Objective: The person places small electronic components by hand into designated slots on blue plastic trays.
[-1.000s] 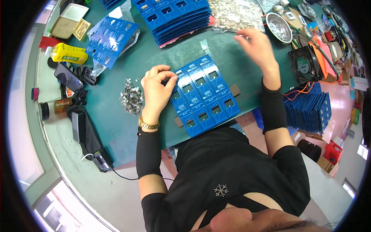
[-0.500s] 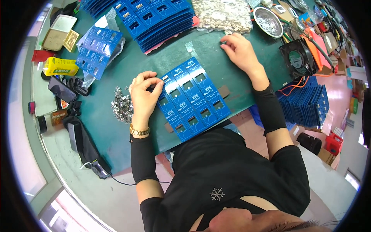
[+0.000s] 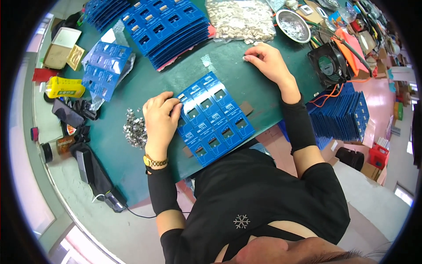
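The right hand (image 3: 269,66) has eased toward six o'clock, fingers seemingly pinching a whitish piece (image 3: 245,58); the left hand (image 3: 160,122), pinch unclear, stays at ten o'clock on the circuit-board panel (image 3: 214,118).

It's black up top: a black shirt (image 3: 272,189) with short sleeves (image 3: 323,181), a pale grey snowflake (image 3: 241,221) sitting out on the chest! And look behind the left hand (image 3: 161,121), a gold-coloured watch (image 3: 157,162) on a metal band, then snug black oversleeves (image 3: 163,190) covering both forearms, bare arm showing above each.
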`<act>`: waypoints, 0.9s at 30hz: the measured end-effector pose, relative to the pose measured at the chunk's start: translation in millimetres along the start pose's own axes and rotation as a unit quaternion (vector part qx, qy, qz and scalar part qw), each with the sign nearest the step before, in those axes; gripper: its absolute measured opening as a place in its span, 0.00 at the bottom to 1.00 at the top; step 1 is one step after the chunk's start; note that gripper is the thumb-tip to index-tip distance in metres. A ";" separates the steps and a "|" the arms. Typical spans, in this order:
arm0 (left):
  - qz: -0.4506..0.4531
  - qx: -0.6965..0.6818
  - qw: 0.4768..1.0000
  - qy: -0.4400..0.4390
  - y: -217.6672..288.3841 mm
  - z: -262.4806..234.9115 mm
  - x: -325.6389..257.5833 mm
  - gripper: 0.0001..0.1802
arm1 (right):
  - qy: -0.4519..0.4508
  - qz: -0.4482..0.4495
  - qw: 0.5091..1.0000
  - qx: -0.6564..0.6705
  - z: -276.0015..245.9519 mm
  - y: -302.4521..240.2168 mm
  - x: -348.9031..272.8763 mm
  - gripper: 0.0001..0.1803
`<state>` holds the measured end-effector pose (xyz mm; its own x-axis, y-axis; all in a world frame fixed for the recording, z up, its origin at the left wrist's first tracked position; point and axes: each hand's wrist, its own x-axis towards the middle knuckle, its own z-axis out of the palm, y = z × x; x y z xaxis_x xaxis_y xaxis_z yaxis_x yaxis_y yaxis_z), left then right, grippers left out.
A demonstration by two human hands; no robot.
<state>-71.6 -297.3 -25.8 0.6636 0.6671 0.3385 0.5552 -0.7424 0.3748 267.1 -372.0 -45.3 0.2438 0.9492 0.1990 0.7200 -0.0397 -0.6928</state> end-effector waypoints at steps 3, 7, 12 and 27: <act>-0.043 0.010 0.999 0.010 -20.5 -15.1 -4.1 0.08 | 0.054 -0.053 0.996 -0.052 7.8 -2.5 -6.6 0.05; -0.192 -0.017 0.979 0.065 -54.4 -34.2 -18.6 0.08 | 0.074 -0.073 0.988 -0.116 18.8 -23.2 -13.2 0.02; -0.244 -0.066 0.966 0.050 -52.4 -34.4 -17.4 0.08 | 0.054 0.009 0.998 -0.024 14.1 -14.9 -6.8 0.10; -0.202 0.032 0.977 0.067 -41.1 1.8 -9.3 0.03 | -0.169 -0.191 0.963 0.092 85.6 -85.6 29.7 0.05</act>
<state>-99.8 -273.1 -45.9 0.3159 0.9049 0.2854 0.7912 -0.4172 0.4471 157.1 -313.6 -39.4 -0.2630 0.9323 0.2482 0.5809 0.3584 -0.7308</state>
